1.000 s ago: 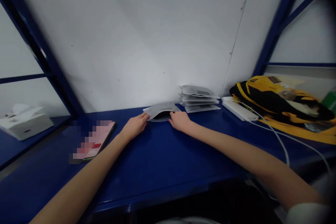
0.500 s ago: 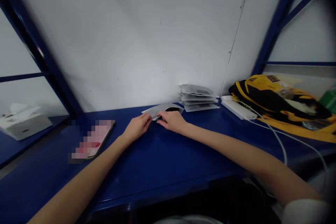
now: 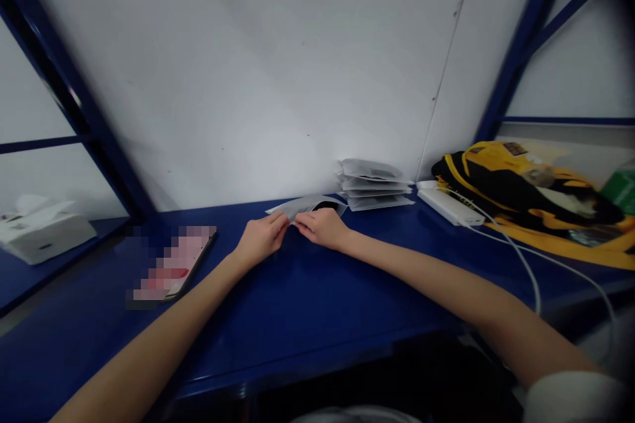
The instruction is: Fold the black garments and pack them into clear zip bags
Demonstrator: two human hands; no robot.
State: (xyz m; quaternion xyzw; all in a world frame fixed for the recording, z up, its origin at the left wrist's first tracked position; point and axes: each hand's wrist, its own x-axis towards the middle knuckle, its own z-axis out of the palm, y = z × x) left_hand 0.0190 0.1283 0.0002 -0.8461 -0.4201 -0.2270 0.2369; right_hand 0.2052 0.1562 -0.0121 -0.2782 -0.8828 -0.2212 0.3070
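A flat translucent grey pouch (image 3: 303,204) with something dark inside lies near the wall on the blue table (image 3: 278,317). My left hand (image 3: 264,236) pinches its near edge at the left. Right beside it, my right hand (image 3: 325,227) is closed on the same edge, its fingertips almost touching those of my left hand. Several similar pouches (image 3: 377,185) are stacked behind and to the right of my right hand.
A phone (image 3: 186,261) lies at the left, partly pixelated. Farther left is a tissue box (image 3: 47,234). On the right are a white power strip or box (image 3: 449,206), white cables (image 3: 516,248) and a black and yellow bag (image 3: 526,188).
My right hand has shifted slightly left along the pouch edge, closer to my left hand, and its fingers have drawn together. The stack has not moved.
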